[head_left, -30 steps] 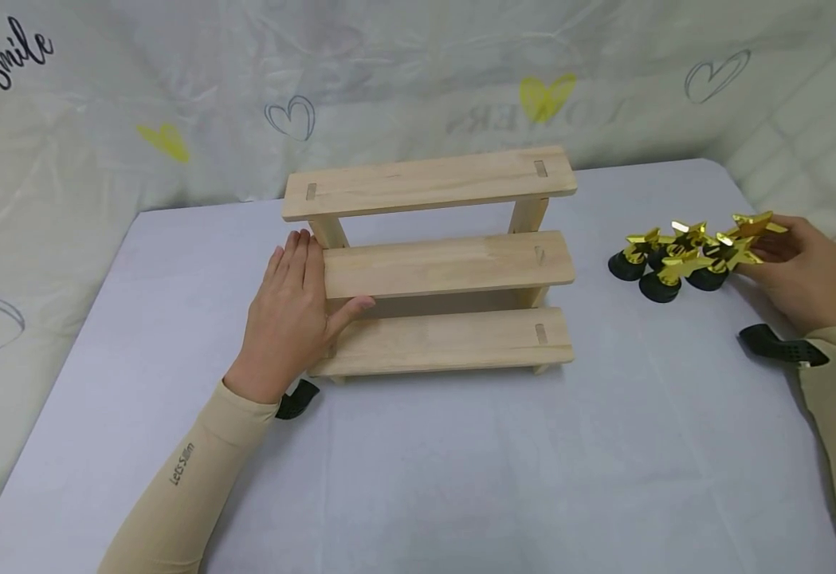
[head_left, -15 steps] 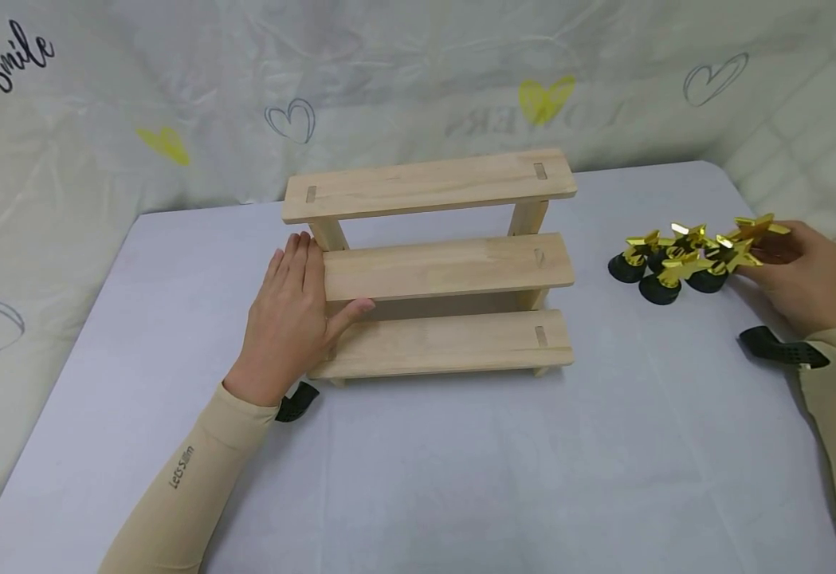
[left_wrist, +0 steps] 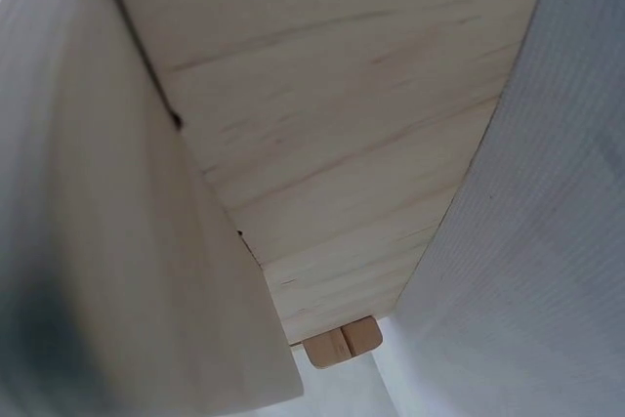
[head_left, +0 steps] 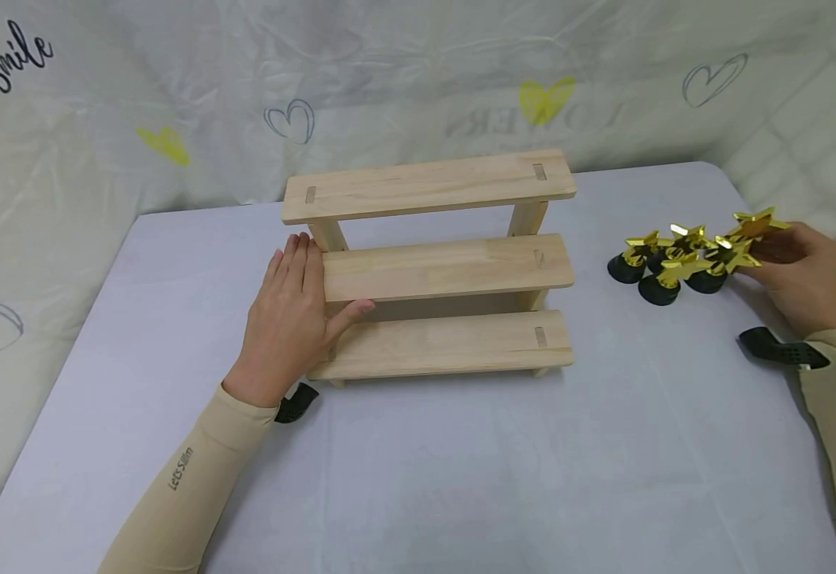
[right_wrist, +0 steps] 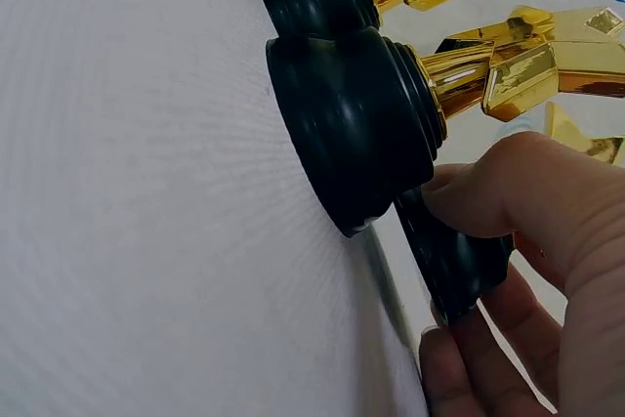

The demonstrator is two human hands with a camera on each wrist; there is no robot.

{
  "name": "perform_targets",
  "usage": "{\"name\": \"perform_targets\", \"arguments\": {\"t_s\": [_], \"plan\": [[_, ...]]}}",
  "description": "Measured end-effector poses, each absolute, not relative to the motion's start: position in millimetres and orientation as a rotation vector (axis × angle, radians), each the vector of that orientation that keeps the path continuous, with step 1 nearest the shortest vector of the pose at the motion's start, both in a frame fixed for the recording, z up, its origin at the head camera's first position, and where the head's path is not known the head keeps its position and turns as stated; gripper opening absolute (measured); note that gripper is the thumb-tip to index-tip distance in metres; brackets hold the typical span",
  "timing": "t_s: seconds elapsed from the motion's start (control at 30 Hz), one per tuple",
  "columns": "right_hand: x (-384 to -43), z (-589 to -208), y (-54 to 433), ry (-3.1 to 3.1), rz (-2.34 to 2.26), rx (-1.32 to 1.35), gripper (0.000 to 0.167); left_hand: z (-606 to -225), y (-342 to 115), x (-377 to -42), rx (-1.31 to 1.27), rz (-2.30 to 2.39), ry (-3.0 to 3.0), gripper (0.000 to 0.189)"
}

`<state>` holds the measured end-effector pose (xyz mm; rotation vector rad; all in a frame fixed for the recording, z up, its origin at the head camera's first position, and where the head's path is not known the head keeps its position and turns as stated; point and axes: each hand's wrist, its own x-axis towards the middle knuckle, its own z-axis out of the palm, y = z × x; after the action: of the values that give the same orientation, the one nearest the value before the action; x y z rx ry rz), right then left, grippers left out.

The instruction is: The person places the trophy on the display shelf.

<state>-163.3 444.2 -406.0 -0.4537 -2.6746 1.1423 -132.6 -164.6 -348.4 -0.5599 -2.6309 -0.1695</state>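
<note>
Trophy (head_left: 756,225) pinched near table edge (head_left: 729,185).

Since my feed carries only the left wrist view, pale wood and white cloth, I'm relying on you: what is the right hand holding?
Observer: The right hand grips a gold star trophy by its black base.

Operator: And what's around that hand?

Observer: In the head view, more star trophies stand grouped beside the held one.

Operator: What does the wood in front of me belong to?

Observer: A wooden rack with three stepped shelves, as the head view shows.
</note>
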Motion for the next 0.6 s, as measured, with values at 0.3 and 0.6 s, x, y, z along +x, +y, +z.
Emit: {"name": "perform_targets", "arguments": {"t_s": [0.3, 0.6], "plan": [[-163.1, -403.5, 441.9, -2.644, 1.169, -0.438, 0.047, -349.4, -164.7, -133.2, -0.565, -0.17, -2.618, 0.118], [-163.5, -400.7, 441.1, -2.567, 1.29, -0.413, 0.045, -349.7, -165.5, -132.8, -0.562, -0.17, -2.623, 0.118]]}}
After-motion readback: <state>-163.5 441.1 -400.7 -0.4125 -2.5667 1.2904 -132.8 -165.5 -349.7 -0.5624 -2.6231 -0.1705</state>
